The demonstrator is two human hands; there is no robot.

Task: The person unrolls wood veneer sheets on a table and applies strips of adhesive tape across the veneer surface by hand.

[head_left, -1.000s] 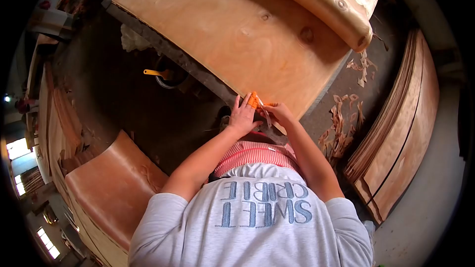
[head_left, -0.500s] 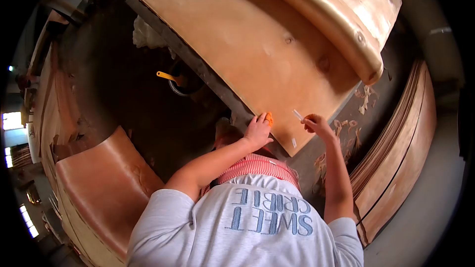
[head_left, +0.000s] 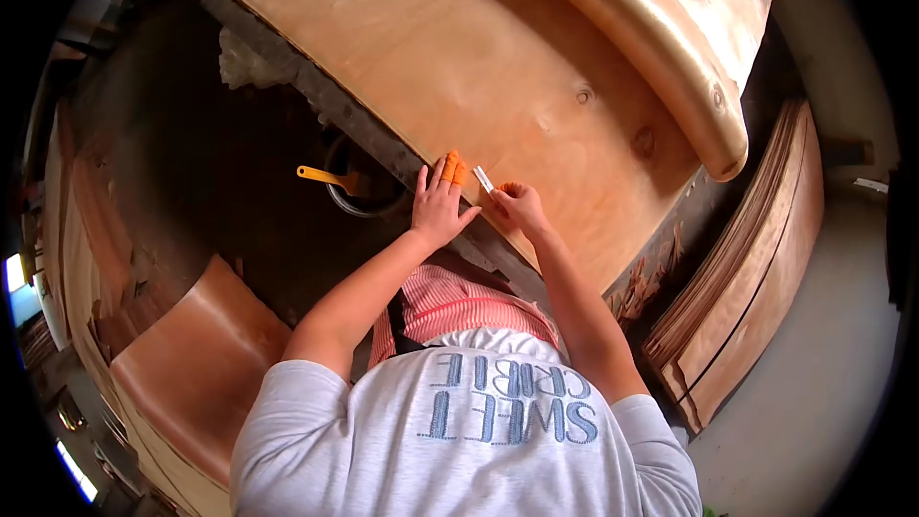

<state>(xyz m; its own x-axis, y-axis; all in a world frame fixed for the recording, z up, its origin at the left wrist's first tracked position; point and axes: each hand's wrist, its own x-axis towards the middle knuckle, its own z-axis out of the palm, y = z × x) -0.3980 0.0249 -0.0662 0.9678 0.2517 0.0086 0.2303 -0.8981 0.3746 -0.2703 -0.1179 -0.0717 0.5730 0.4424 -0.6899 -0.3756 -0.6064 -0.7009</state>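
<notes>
My left hand (head_left: pixel 441 208) lies flat with its fingers outstretched on the near edge of a pale wood veneer sheet (head_left: pixel 383 67). Orange covers wrap some of its fingers. Just to the right, my right hand (head_left: pixel 519 207) is closed around a slim white stick-like tool (head_left: pixel 483 179), whose far end points up and left over the sheet. Its exact kind I cannot make out. Orange also shows on a finger of this hand. Under the sheet runs the dark edge of the worktable (head_left: pixel 359 129).
A rolled-back veneer sheet (head_left: pixel 661 43) covers the far side. Left of the table, a yellow-handled tool (head_left: pixel 325 175) rests in a round container (head_left: pixel 359 209). Stacked veneers (head_left: pixel 747 278) stand at right; a curved brown sheet (head_left: pixel 206 354) is at lower left.
Both hands have moved left and farther up along the sheet's edge. The right hand, still holding the white tool, is closer to the left. A small white piece on the sheet no longer shows.
</notes>
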